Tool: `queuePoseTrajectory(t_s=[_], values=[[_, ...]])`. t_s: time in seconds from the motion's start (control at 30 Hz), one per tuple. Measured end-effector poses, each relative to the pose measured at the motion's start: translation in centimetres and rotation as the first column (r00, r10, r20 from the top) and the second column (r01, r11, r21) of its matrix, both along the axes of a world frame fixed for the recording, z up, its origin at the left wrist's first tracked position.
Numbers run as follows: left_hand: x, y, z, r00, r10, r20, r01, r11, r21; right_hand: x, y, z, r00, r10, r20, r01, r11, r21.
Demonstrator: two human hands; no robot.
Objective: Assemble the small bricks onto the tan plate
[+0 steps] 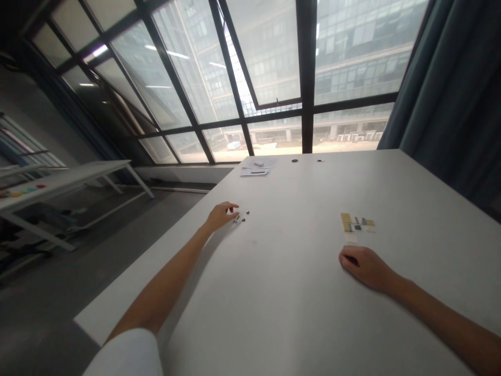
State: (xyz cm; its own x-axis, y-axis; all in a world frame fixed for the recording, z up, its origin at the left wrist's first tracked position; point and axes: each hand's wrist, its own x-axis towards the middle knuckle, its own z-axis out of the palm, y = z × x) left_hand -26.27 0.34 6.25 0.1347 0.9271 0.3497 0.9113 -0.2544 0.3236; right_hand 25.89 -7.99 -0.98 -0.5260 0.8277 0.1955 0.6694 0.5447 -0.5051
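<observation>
Two bare hands reach over a white table point(270, 292), well apart from each other. The left hand point(219, 217) is partly spread: its thumb and forefinger stand apart with a gap between them, and the other fingers bend inward behind. Just beside its fingertips lie a few small dark pieces point(243, 220), loosely scattered on the tabletop, mostly to the right of the thumb; the nearest sit so close to it that I cannot tell whether they touch. The right hand point(364, 265) is loosely curled into a fist, fingers folded in around a shadowed hollow, and whether anything is inside cannot be told. Just beyond its knuckles, near but apart, lies a flat group of small yellow pieces point(345, 218) with grey ones among them, a dark piece point(357, 227) in the middle and a pale square point(351, 237) on the side nearest the fist. Farther off, toward the windows point(266, 52), some papers point(250, 172) lie at the table's far left corner.
</observation>
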Motion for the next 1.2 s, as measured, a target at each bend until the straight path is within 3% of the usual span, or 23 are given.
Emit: queuePoseTrajectory(t_s=[0.13,0.27,0.53,0.83,1.0,1.2], values=[[-2.5,-0.4,-2.5,0.996,0.085,0.034,-0.080,0.987,-0.139,0.1,0.1,-0.3,1.000,-0.014,0.012,0.014,1.000,-0.001],[-3.5,-0.4,-3.9,0.993,0.097,0.068,-0.080,0.973,-0.216,0.1,0.0,-0.2,1.000,-0.011,0.022,0.011,1.000,-0.002],[-3.6,-0.1,-4.3,0.984,0.016,0.177,0.031,0.965,-0.259,0.2,0.0,-0.2,1.000,-0.008,-0.003,0.008,1.000,-0.006],[-3.2,0.0,-3.9,0.982,-0.012,0.189,0.067,0.955,-0.289,-0.1,-0.1,0.1,1.000,-0.010,-0.004,0.011,1.000,0.008],[1.4,0.0,-2.0,0.971,-0.151,0.187,0.190,0.958,-0.213,-0.3,0.0,0.4,1.000,-0.008,-0.016,0.008,1.000,0.023],[12.6,-1.6,0.7,0.901,-0.355,0.249,0.401,0.901,-0.165,-0.6,-0.1,0.9,0.999,-0.016,-0.033,0.017,0.999,0.039]])
